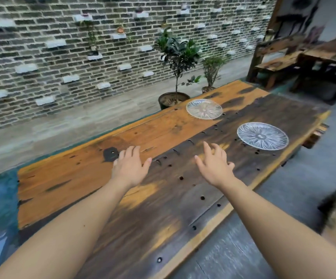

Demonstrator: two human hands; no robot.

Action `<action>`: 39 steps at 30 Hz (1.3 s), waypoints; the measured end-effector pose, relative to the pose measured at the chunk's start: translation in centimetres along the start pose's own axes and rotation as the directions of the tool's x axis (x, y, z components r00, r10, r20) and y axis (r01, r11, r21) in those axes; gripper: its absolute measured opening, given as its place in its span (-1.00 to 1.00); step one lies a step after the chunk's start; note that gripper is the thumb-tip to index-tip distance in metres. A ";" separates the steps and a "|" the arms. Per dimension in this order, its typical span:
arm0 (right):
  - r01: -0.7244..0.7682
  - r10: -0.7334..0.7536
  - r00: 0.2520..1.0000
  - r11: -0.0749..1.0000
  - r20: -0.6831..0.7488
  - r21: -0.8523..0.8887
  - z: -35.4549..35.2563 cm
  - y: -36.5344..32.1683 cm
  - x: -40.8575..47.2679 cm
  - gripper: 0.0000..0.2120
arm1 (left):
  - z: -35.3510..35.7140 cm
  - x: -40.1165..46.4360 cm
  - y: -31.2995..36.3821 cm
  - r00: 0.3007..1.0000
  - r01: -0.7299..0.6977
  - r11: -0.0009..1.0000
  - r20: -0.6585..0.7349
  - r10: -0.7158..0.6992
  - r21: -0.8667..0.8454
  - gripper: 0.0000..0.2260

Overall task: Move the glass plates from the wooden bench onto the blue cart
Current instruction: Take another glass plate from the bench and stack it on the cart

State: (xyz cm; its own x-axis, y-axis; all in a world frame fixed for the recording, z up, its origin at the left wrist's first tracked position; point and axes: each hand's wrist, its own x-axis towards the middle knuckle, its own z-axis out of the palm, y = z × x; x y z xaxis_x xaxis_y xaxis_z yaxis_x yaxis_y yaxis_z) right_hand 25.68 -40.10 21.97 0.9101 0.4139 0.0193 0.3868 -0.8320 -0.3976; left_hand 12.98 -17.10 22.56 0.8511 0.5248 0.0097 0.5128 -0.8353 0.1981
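Both hands out over the worktop [82, 178], palms down, neither holding anything. Left hand [129, 167] hovers over the orange-toned plank near a dark patch [110, 154], fingers spread and loosely extended. Right hand [215, 166] sits over the dark plank, fingers splayed and slightly curled, thumb out to the left. Can't tell if either hand touches the wood. Two glass plates remain on the worktop, both beyond the hands toward the far end. Near plate [262, 135] lies flat, right way up, on the dark plank, ahead and to the right of the right hand, close to the worktop's right edge. Far plate [204, 108] lies flat on the orange plank near the left edge, further back. Plates are well apart from each other, not stacked. Both round, so no long axis; radial ribbed pattern fans out from the centre on each. Worktop long axis runs from lower left near the camera to upper right, with rows of small holes along the dark plank. Blue cart not visible in this view. Behind the worktop: grey brick wall [62, 47] with small white ledges, a potted shrub [178, 55] in a dark pot just past the far plate, a smaller potted plant [211, 67] beside it. More wooden furniture [284, 57] upper right, blurred.
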 end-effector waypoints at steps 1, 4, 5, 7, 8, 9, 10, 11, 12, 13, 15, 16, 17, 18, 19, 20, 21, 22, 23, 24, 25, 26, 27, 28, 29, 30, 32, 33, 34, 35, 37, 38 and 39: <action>-0.016 0.016 1.000 1.000 0.000 0.000 -0.2 0.9 0.1 -0.43 | 0.4 0.5 1.0 1.000 -0.016 1.000 0.008 0.016 0.000 -0.34; -0.076 0.076 0.997 0.997 -0.009 -0.003 -0.9 4.2 0.9 -0.43 | 1.8 2.3 4.3 0.997 -0.079 0.997 0.024 0.079 0.000 -0.34; -0.100 0.100 0.995 0.995 -0.011 -0.004 -1.2 5.3 1.3 -0.43 | 2.4 3.0 5.5 0.995 -0.097 0.995 0.031 0.097 -0.005 -0.34; -0.139 0.139 0.990 0.990 -0.015 -0.009 -1.6 7.2 1.9 -0.43 | 3.4 4.1 7.5 0.991 -0.123 0.992 0.051 0.124 -0.025 -0.35; -0.160 0.159 0.987 0.987 -0.017 -0.014 -1.7 8.1 2.3 -0.43 | 4.0 4.7 8.4 0.989 -0.134 0.990 0.061 0.136 -0.037 -0.35; -0.179 0.178 0.984 0.984 -0.019 -0.016 -1.8 9.0 2.7 -0.43 | 4.6 5.4 9.4 0.986 -0.146 0.988 0.069 0.149 -0.048 -0.35; -0.195 0.195 0.981 0.981 -0.022 -0.016 -1.9 9.9 3.3 -0.43 | 5.2 6.2 10.3 0.984 -0.158 0.986 0.076 0.162 -0.056 -0.35; -0.212 0.211 0.977 0.977 -0.025 -0.014 -2.0 10.6 3.9 -0.43 | 5.7 7.0 11.2 0.981 -0.169 0.984 0.086 0.174 -0.061 -0.35; -0.228 0.228 0.973 0.974 -0.027 -0.011 -2.1 11.5 4.7 -0.44 | 6.4 8.0 12.1 0.978 -0.180 0.981 0.097 0.186 -0.067 -0.35; -0.243 0.242 0.970 0.970 -0.025 -0.013 -2.1 12.2 5.5 -0.44 | 6.9 9.0 12.9 0.975 -0.188 0.979 0.107 0.195 -0.075 -0.35; -0.281 0.280 0.960 0.959 -0.017 -0.032 -2.2 13.7 7.3 -0.44 | 8.3 11.4 14.6 0.969 -0.199 0.975 0.130 0.211 -0.099 -0.35; -0.297 0.297 0.955 0.954 -0.012 -0.038 -2.1 14.2 7.9 -0.44 | 8.9 12.3 15.1 0.968 -0.199 0.974 0.134 0.213 -0.110 -0.35; -0.313 0.312 0.950 0.949 -0.010 -0.048 -2.1 14.8 8.8 -0.44 | 9.6 13.3 15.8 0.965 -0.199 0.972 0.146 0.217 -0.128 -0.35; -0.330 0.330 0.944 0.942 -0.003 -0.059 -2.2 15.5 9.8 -0.45 | 10.4 14.5 16.6 0.963 -0.194 0.969 0.161 0.218 -0.153 -0.35; -0.349 0.350 0.937 0.935 0.002 -0.058 -2.2 16.1 10.6 -0.46 | 11.0 15.4 17.2 0.958 -0.197 0.966 0.175 0.226 -0.170 -0.35; -0.368 0.369 0.930 0.929 0.008 -0.048 -2.3 16.6 11.5 -0.47 | 11.5 16.3 17.8 0.953 -0.198 0.962 0.195 0.234 -0.189 -0.35; -0.383 0.383 0.924 0.923 0.011 -0.040 -2.2 17.1 12.3 -0.49 | 12.1 17.1 18.2 0.949 -0.194 0.959 0.210 0.237 -0.207 -0.36; -0.391 0.392 0.920 0.919 0.010 -0.038 -2.2 17.6 13.2 -0.49 | 12.7 18.0 18.8 0.945 -0.194 0.956 0.221 0.243 -0.220 -0.36; -0.398 0.399 0.917 0.917 0.012 -0.038 -2.3 18.1 14.0 -0.48 | 13.2 18.8 19.4 0.942 -0.197 0.953 0.226 0.249 -0.230 -0.36; -0.402 0.402 0.916 0.915 0.011 -0.037 -2.4 18.5 14.5 -0.48 | 13.6 19.4 19.9 0.941 -0.202 0.952 0.225 0.254 -0.232 -0.36; -0.408 0.409 0.913 0.912 0.009 -0.042 -2.6 19.0 15.2 -0.48 | 13.9 20.0 20.5 0.937 -0.208 0.950 0.231 0.261 -0.232 -0.36; -0.417 0.418 0.908 0.907 0.006 -0.048 -2.8 19.6 15.7 -0.48 | 14.2 20.5 21.1 0.933 -0.212 0.950 0.243 0.267 -0.231 -0.36; -0.427 0.428 0.904 0.903 0.005 -0.049 -3.0 20.3 16.3 -0.49 | 14.5 20.9 21.8 0.928 -0.214 0.949 0.254 0.271 -0.232 -0.36; -0.434 0.435 0.901 0.900 0.005 -0.045 -3.2 21.0 16.8 -0.50 | 14.9 21.3 22.4 0.926 -0.218 0.949 0.259 0.276 -0.229 -0.36; -0.444 0.444 0.896 0.895 0.006 -0.042 -3.5 21.7 17.4 -0.49 | 15.3 21.7 23.2 0.923 -0.218 0.948 0.266 0.277 -0.230 -0.36; -0.448 0.448 0.894 0.893 0.006 -0.041 -3.7 22.5 17.9 -0.50 | 15.5 22.2 24.0 0.921 -0.216 0.948 0.274 0.277 -0.233 -0.37; -0.456 0.456 0.890 0.890 0.007 -0.033 -4.3 24.3 18.9 -0.51 | 16.0 23.2 25.8 0.917 -0.216 0.950 0.287 0.277 -0.227 -0.38; -0.463 0.463 0.886 0.886 0.005 -0.026 -4.5 25.4 19.4 -0.51 | 16.3 23.8 27.0 0.916 -0.213 0.950 0.293 0.276 -0.227 -0.39; -0.468 0.468 0.883 0.883 0.005 -0.019 -4.6 26.2 19.8 -0.51 | 16.6 24.2 27.8 0.914 -0.215 0.951 0.298 0.277 -0.223 -0.39; -0.482 0.482 0.876 0.876 0.010 -0.008 -4.9 27.4 20.3 -0.50 | 16.7 24.6 28.9 0.911 -0.219 0.951 0.304 0.279 -0.217 -0.39; -0.499 0.498 0.867 0.867 0.019 0.014 -5.2 30.3 21.8 -0.50 | 17.7 25.9 31.7 0.907 -0.213 0.954 0.320 0.273 -0.209 -0.39; -0.507 0.506 0.862 0.862 0.029 0.021 -5.4 31.6 22.5 -0.50 | 18.1 26.3 32.9 0.908 -0.215 0.955 0.317 0.273 -0.206 -0.40; -0.521 0.519 0.853 0.853 0.049 0.039 -5.4 33.9 23.7 -0.51 | 19.1 27.1 34.9 0.910 -0.207 0.959 0.321 0.262 -0.194 -0.40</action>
State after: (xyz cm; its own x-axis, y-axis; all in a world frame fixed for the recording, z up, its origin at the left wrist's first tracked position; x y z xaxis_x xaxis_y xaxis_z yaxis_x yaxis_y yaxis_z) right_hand 61.19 -60.49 13.95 0.9701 -0.0606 -0.2348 -0.1502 -0.9106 -0.3851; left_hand 56.12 -35.14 11.06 0.9449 0.2064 -0.2540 0.2935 -0.8780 0.3782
